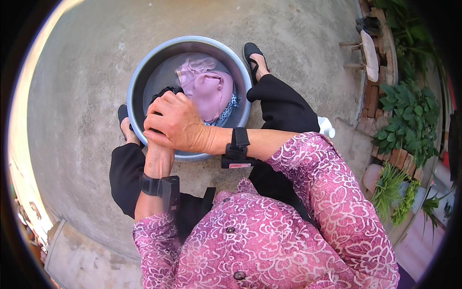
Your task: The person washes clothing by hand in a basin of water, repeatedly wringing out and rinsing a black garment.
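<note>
My right hand (177, 123) lies across my left hand and wrist (158, 148), over the near left rim of a large round metal basin (189, 39). Its fingers are bent over the back of the left hand, which is mostly hidden beneath. In the basin, in water, lie a pink-lilac garment (211, 94), a blue patterned cloth (227, 112) and a black cloth (168, 91) beside my fingers. Whether the left hand holds anything cannot be seen. Each wrist wears a black strap with a small box.
The basin stands on a concrete floor (83, 90) between my feet. A white plastic bottle (326, 127) is beside my right leg. At the right are a small stool with a cushion (369, 56), dark shoes (369, 26), a brick border (371, 99) and leafy green plants (409, 115).
</note>
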`<state>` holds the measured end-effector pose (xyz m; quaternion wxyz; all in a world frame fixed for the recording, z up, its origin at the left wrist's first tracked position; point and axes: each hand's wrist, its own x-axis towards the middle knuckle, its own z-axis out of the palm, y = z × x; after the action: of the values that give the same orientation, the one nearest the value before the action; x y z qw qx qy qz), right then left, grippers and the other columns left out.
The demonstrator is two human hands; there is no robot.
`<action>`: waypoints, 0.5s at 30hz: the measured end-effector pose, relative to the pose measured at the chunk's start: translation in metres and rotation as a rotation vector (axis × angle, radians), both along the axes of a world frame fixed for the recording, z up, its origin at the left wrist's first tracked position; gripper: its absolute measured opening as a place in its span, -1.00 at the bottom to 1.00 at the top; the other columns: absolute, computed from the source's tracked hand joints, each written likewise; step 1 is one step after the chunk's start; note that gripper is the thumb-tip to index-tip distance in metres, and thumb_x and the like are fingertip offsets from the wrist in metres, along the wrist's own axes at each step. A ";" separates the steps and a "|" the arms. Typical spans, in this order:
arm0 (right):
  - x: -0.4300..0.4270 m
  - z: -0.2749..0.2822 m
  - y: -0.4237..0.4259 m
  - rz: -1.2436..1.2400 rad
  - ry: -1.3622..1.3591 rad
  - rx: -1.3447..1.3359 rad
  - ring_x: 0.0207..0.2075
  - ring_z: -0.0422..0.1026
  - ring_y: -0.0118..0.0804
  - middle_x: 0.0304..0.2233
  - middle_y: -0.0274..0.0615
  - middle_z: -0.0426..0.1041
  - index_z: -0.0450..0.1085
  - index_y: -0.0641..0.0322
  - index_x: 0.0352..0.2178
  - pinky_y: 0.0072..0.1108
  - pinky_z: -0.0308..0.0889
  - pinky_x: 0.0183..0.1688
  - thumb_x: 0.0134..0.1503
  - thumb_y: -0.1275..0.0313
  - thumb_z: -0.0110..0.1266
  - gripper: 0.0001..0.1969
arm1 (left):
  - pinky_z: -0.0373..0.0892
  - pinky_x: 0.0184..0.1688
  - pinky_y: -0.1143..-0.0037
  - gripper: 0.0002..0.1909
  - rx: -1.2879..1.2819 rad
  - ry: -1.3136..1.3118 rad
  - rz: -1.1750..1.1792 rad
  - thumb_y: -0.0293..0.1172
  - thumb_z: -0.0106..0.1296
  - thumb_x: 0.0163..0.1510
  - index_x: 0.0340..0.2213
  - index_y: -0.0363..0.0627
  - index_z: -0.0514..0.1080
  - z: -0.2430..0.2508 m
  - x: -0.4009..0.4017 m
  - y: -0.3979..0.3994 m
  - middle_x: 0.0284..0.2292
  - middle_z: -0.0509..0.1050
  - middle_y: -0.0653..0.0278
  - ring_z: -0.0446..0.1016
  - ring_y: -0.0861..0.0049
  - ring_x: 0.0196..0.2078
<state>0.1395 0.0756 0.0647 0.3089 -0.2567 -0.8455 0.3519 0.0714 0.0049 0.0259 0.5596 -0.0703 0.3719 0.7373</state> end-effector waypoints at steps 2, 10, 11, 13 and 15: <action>-0.007 -0.009 0.027 -0.127 -0.144 -0.360 -0.39 0.39 -0.14 -0.50 -0.15 0.41 0.40 0.16 -0.55 -0.41 0.26 -0.36 -0.13 0.32 0.07 -0.84 | 0.37 -0.12 0.49 -0.64 -0.246 0.026 -0.082 -0.16 -0.26 0.16 -0.11 -0.12 0.23 0.001 0.007 0.013 -0.19 0.38 0.25 0.42 0.47 -0.18; 0.016 -0.008 -0.007 -0.058 0.065 -0.381 -0.28 0.36 -0.11 -0.30 -0.07 0.36 0.39 0.16 -0.30 -0.46 0.27 -0.23 -0.08 0.32 0.07 -0.72 | 0.40 -0.30 0.46 -0.72 -0.470 0.154 0.001 -0.21 -0.12 0.00 -0.35 -0.18 0.35 0.036 -0.024 0.019 -0.40 0.44 0.18 0.46 0.39 -0.36; 0.022 0.000 -0.017 -0.066 0.100 -0.254 -0.26 0.34 -0.11 -0.27 -0.08 0.33 0.39 0.12 -0.28 -0.43 0.26 -0.21 -0.10 0.32 0.10 -0.71 | 0.39 -0.34 0.47 -0.74 -0.526 0.206 0.013 -0.20 -0.11 -0.01 -0.41 -0.15 0.37 0.038 -0.026 0.024 -0.46 0.44 0.20 0.45 0.41 -0.42; 0.021 0.005 -0.027 -0.033 0.075 0.037 -0.26 0.32 -0.14 -0.25 -0.11 0.29 0.39 0.04 -0.31 -0.38 0.23 -0.21 -0.14 0.25 0.14 -0.70 | 0.37 -0.37 0.46 -0.77 -0.399 0.204 -0.032 -0.19 -0.13 0.02 -0.46 -0.08 0.35 0.045 -0.020 0.018 -0.49 0.41 0.27 0.42 0.47 -0.44; 0.006 -0.009 -0.011 -0.015 0.113 0.167 -0.33 0.32 -0.19 -0.41 -0.24 0.33 0.41 0.02 -0.48 -0.41 0.18 -0.35 -0.17 0.22 0.13 -0.79 | 0.37 -0.28 0.49 -0.76 -0.105 -0.011 0.002 -0.21 -0.21 0.09 -0.34 -0.08 0.33 0.019 -0.008 0.009 -0.37 0.41 0.27 0.40 0.49 -0.29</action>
<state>0.1458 0.0641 0.0555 0.3792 -0.2158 -0.8512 0.2917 0.0636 0.0139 0.0447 0.5563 -0.1039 0.4070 0.7170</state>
